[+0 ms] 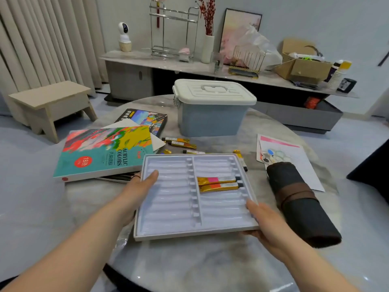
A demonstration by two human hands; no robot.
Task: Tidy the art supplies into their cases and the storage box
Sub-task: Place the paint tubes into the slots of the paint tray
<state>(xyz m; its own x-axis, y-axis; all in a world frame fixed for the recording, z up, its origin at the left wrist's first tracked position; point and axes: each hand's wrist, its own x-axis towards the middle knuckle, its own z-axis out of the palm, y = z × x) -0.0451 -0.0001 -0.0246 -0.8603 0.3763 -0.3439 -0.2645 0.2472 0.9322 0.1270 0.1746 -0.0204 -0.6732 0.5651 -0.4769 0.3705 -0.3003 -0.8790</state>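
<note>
Both forearms reach forward over the table [189,262], converging on the white tray [168,209].

Left hand [139,186]: at the tray's left edge, thumb laid flat on top and pointing inward; fingers go under the rim and are hidden. It grips the edge.

Right hand [266,222]: at the near right corner, thumb on top of the rim, fingers curled beneath. It grips the corner.

The tray sits in the middle of the table, long side left to right, slots running the same way. Whether it is lifted clear of the surface cannot be told.

Two paint tubes [219,183] lie side by side in the right half, long axis left to right, dark caps to the right.

Loose tubes [182,143] lie just beyond the tray's far edge. The storage box [210,121] stands behind them, lid on. The paint box cover [101,152] lies to the left, and a rolled brush case [299,205] to the right.
</note>
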